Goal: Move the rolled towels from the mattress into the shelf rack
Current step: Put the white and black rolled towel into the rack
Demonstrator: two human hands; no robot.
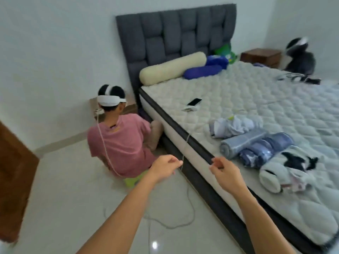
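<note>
Both hands hang over the floor beside the bed, the left hand (166, 166) at about 6 o'clock with its grip loosely curled and seemingly pinching a thin white cable (187, 143), the right hand (222, 168) with fingers curled on nothing I can make out. The rolled towels (256, 145) lie at 4 o'clock on the mattress (238, 92), near its edge, likely for easy reach. No shelf rack is in view, and motion blur hides whether the cable is truly held.
</note>
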